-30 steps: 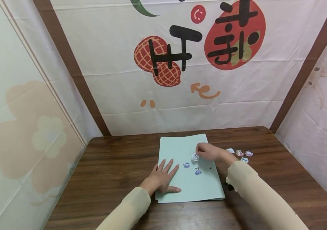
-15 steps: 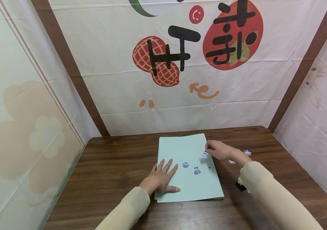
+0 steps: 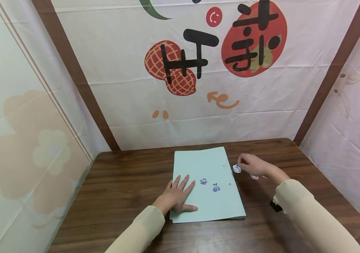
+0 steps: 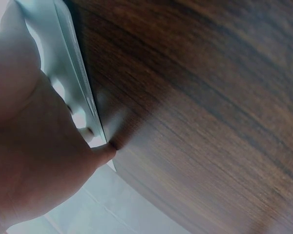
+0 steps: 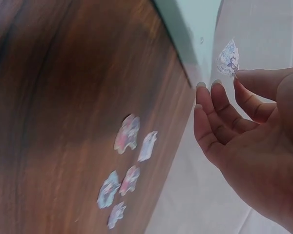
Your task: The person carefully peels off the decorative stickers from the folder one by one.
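Note:
A pale green folder lies on the wooden table. My left hand rests on its left side with fingers spread; in the left wrist view, the little finger reaches past the folder's edge. Between thumb and index finger, my right hand pinches a small whitish-purple sticker, held just off the folder's right edge. The other fingers of that hand are loosely bent. Two purple cartoon stickers, one upper left and one lower right, are on the folder's face.
Several loose stickers lie on the table right of the folder, partly hidden by the right hand in the head view. Dark wood tabletop surrounds the folder. A printed white cloth hangs behind the table.
My right hand has moved right with the pinched sticker, from above the folder to past its right edge. The left hand has stayed in place on the folder.

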`<state>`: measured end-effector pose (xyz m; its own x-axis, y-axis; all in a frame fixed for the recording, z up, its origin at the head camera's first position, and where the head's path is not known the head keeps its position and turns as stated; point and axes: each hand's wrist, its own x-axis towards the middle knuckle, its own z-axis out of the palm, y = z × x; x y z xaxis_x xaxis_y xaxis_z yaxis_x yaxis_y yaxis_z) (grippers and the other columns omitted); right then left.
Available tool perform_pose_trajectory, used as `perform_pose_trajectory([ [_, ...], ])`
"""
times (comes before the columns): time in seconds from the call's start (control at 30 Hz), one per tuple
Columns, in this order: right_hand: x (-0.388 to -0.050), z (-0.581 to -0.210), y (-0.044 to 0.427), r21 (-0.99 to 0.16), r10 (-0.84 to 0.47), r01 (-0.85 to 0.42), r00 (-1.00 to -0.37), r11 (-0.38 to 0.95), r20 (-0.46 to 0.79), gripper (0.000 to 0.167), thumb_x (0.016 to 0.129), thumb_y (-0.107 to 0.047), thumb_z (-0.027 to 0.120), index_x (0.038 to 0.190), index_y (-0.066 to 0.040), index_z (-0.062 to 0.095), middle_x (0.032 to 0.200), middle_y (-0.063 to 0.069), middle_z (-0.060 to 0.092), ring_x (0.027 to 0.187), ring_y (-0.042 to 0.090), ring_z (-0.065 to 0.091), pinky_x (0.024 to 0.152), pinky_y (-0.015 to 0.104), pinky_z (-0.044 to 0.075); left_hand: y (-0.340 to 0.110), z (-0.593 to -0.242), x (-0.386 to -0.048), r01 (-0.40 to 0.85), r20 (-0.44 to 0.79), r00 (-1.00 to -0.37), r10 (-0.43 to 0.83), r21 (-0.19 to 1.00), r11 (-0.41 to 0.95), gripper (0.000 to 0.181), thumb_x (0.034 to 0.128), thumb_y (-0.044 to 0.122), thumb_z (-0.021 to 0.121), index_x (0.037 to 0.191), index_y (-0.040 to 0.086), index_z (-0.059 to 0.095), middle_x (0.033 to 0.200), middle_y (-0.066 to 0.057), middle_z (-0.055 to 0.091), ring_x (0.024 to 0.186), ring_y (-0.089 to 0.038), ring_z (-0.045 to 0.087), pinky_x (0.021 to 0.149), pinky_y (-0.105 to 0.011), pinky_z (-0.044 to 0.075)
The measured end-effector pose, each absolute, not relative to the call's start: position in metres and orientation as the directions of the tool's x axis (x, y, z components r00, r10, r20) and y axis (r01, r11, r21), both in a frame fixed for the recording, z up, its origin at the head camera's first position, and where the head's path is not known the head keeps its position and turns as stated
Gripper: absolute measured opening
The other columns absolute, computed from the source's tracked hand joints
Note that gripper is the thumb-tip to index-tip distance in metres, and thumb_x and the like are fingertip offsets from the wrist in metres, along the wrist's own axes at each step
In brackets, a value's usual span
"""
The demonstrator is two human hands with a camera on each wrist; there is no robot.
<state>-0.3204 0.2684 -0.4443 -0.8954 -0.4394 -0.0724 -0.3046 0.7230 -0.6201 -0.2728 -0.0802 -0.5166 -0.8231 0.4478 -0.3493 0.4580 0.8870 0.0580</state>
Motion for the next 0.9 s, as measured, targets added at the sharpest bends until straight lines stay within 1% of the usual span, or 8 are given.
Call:
perform_pose_trajectory([
  [0.13,-0.321,-0.451,0.278,-0.643,-0.427,-0.272,-0.899,0.716,-0.096,0.011,0.106,-0.006,0.047,0.105,0.004,0.054,0.087,0.016,0.057,0.059,0.015,0.048,0.053,0.032,0.045,-0.08,-0.515,-0.272,0.452,-0.353,-0.825,0.442,0.061,0.89,0.1,0.0889,0.08,0.05,0.166,0.031,0.009,0.173,-0.003,-0.004,0.158,-0.037,-0.003,0.124,-0.06,0.008],
  [0.2,-0.322,-0.455,0.282,-0.654,-0.419,-0.254,-0.902,0.713,-0.106,0.011,0.106,-0.005,0.047,0.105,0.004,0.054,0.086,0.017,0.057,0.057,0.014,0.049,0.051,0.031,0.045,-0.079,-0.514,-0.271,0.449,-0.35,-0.827,0.441,0.063,0.891,0.1,0.0887,0.08,0.05,0.166,0.032,0.01,0.173,-0.003,-0.003,0.158,-0.037,-0.003,0.124,-0.059,0.008],
  [0.43,-0.324,-0.464,0.292,-0.658,-0.374,-0.208,-0.919,0.724,-0.121,0.012,0.106,-0.006,0.047,0.105,0.004,0.055,0.086,0.016,0.058,0.062,0.017,0.053,0.055,0.032,0.047,-0.079,-0.514,-0.271,0.454,-0.356,-0.821,0.446,0.068,0.889,0.1,0.0892,0.08,0.05,0.166,0.031,0.009,0.173,-0.003,-0.005,0.158,-0.037,-0.004,0.124,-0.06,0.007],
  [0.57,-0.326,-0.469,0.294,-0.665,-0.352,-0.173,-0.925,0.726,-0.143,0.012,0.107,-0.006,0.047,0.106,0.004,0.054,0.081,0.014,0.057,0.063,0.019,0.054,0.057,0.033,0.047,-0.08,-0.513,-0.271,0.451,-0.358,-0.82,0.445,0.073,0.89,0.1,0.0893,0.08,0.05,0.166,0.031,0.009,0.173,-0.003,-0.005,0.158,-0.037,-0.004,0.124,-0.06,0.007],
  [0.73,-0.328,-0.475,0.294,-0.654,-0.337,-0.163,-0.93,0.739,-0.149,0.012,0.106,-0.005,0.047,0.107,0.005,0.054,0.08,0.012,0.056,0.066,0.021,0.055,0.059,0.033,0.048,-0.079,-0.512,-0.271,0.447,-0.357,-0.826,0.437,0.061,0.893,0.099,0.0891,0.08,0.05,0.166,0.032,0.01,0.173,-0.002,-0.004,0.158,-0.036,-0.003,0.124,-0.059,0.008],
  [0.9,-0.329,-0.48,0.295,-0.635,-0.321,-0.164,-0.937,0.755,-0.139,0.009,0.105,-0.004,0.05,0.107,0.005,0.054,0.08,0.01,0.055,0.065,0.019,0.055,0.059,0.034,0.049,-0.079,-0.511,-0.271,0.45,-0.358,-0.826,0.436,0.048,0.892,0.099,0.0893,0.08,0.05,0.166,0.031,0.01,0.173,-0.002,-0.003,0.158,-0.036,-0.002,0.124,-0.059,0.008],
])
